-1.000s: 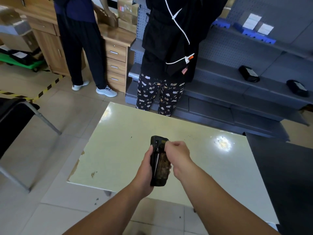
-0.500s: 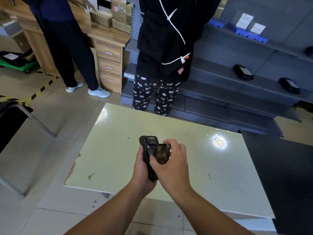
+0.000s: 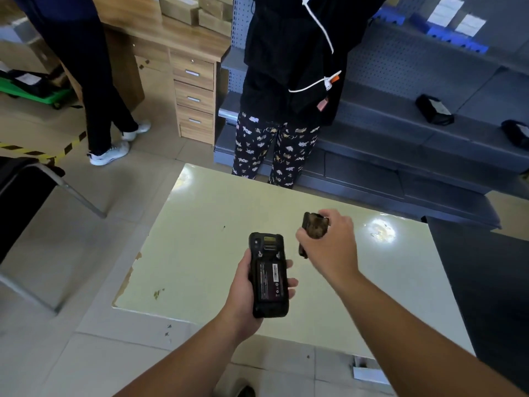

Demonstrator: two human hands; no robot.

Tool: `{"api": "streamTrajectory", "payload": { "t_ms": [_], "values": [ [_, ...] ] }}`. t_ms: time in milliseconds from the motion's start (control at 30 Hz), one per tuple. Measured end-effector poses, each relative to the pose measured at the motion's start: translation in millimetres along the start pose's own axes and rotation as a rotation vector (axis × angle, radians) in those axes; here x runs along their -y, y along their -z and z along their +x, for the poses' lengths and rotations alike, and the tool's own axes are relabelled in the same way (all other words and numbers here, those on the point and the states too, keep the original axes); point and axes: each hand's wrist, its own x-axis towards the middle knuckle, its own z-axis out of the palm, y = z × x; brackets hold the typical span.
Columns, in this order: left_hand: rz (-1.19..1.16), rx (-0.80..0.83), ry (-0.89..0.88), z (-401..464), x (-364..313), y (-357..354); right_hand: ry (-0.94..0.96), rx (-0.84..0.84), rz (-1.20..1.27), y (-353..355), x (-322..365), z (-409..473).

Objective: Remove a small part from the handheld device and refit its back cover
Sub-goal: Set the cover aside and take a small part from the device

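Observation:
My left hand [image 3: 246,293] grips a black handheld device [image 3: 269,275] back side up above the pale table [image 3: 206,253]. Its back is uncovered, showing a black battery with a white label. My right hand [image 3: 329,247] is closed around the detached dark back cover [image 3: 315,226], held up and to the right of the device, apart from it. Part of the cover is hidden behind my fingers.
A person in patterned trousers [image 3: 274,150] stands at the table's far edge. Another person [image 3: 94,81] stands by a wooden drawer unit [image 3: 194,96]. Grey shelving [image 3: 400,133] carries two black devices. A chair frame [image 3: 43,202] is on the left.
The back cover has come off the device. My right hand has carried it up and to the right, leaving the battery compartment exposed in my left hand.

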Motion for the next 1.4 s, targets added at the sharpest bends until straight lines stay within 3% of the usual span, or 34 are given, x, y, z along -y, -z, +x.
{"api": "streamTrajectory", "payload": {
  "t_ms": [333, 533, 700, 800, 867, 900, 967, 1033, 1133, 1400],
  "values": [
    [0.065, -0.107, 0.026, 23.4, -2.7, 34.2, -0.070, 0.340, -0.466, -118.8, -79.3, 38.7],
    [0.101, -0.160, 0.055, 25.7, -1.2, 48.1, -0.015, 0.413, -0.597, -145.1, -108.4, 26.8],
    [0.127, -0.183, 0.044, 22.8, 1.2, 51.9, -0.110, 0.568, -0.452, -142.1, -121.5, 9.8],
    [0.185, -0.203, 0.038, 18.9, -0.1, 51.3, -0.119, 0.351, -0.113, -118.3, -103.3, -2.7],
    [0.210, -0.218, 0.042, 14.2, -1.5, 48.3, 0.066, 0.175, 0.126, -90.2, -77.0, -14.3],
    [0.216, -0.233, 0.040, 11.7, -2.1, 46.3, 0.213, 0.166, 0.175, -72.8, -63.1, -20.6],
    [0.214, -0.260, 0.032, 5.9, -3.4, 41.5, 0.561, 0.291, 0.122, -40.0, -44.4, -33.7],
    [0.207, -0.250, 0.033, 0.9, -4.1, 35.8, 0.830, 0.464, -0.083, -20.2, -38.7, -46.2],
    [0.194, -0.246, 0.048, -3.7, -3.4, 29.4, 0.934, 0.515, -0.293, -11.2, -38.3, -58.9],
    [0.167, -0.239, 0.064, -9.5, 2.2, 19.5, 1.121, 0.351, -0.441, -1.1, -30.9, -65.6]
  ]
}}
